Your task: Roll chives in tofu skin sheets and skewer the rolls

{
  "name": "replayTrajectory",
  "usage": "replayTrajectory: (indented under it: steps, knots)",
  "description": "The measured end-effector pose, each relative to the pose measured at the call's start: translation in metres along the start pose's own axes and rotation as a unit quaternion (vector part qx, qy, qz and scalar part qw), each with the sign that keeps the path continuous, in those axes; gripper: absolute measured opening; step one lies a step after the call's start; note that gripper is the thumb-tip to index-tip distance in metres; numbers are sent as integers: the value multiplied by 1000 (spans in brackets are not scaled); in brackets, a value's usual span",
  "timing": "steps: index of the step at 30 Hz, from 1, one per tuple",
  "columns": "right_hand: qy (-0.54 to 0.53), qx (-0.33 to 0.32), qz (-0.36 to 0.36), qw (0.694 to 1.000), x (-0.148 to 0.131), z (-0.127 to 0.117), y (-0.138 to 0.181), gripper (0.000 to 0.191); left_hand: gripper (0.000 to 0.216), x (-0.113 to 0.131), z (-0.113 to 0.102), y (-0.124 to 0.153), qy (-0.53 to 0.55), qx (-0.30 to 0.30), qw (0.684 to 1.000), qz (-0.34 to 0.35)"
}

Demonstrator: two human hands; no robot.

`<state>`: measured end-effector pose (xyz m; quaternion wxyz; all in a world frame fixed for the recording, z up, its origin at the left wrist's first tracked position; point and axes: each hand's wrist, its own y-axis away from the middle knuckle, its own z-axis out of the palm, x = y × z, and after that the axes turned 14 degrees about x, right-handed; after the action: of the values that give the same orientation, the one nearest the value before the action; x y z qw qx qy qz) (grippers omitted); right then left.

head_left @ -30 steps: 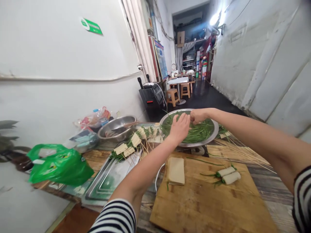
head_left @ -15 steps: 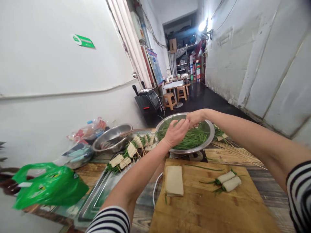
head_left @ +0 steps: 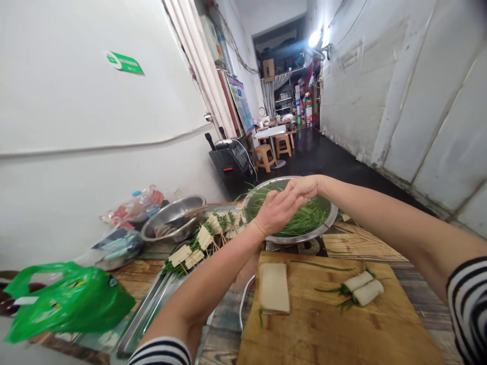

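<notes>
Two-handed, hung over greens in the bowl at twelve o'clock, with left hand apparently touching right hand, both with bent fingers; could not tell whether gripping any. Likely risked dragging strays over the rim by lifting a tangle, littering the sheets at the bowl's six o'clock. Could not see right fingertips; found board cut off at six o'clock.

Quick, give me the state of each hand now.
Left hand: over the bowl of greens, bent; whether it holds any cannot be told.
Right hand: close beside the left, curled; any hold is hidden.
</notes>
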<state>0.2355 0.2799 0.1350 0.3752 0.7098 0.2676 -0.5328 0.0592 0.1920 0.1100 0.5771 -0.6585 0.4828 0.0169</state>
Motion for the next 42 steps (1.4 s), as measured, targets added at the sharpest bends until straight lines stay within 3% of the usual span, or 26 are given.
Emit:
replayTrajectory:
  steps: [5,7,11,14,18,24,30,37,42]
  knots:
    - [-54,28,-19,998,7,-1,-4,41,28,-11,-2,-7,55,-102,993,-1]
    - [-73,61,-11,995,11,-7,-1,36,27,-14,-1,-5,67,-126,988,-52]
    - [-90,122,69,986,27,-17,21,40,19,-19,8,8,74,-152,960,-224]
    - [-59,164,76,982,39,-16,43,37,13,-24,17,20,111,-168,910,-362]
    - [-7,317,66,946,36,-13,64,25,7,-25,26,27,175,-155,835,-498]
    - [63,323,14,944,16,-19,85,35,24,-25,29,26,208,-127,759,-604]
    - [288,384,35,877,4,-15,80,27,28,-38,27,34,181,-93,728,-655]
    - [204,369,29,906,-11,15,41,26,30,-17,34,12,226,-107,742,-621]
    - [122,348,39,929,-18,22,34,25,32,-9,35,9,261,-107,735,-617]
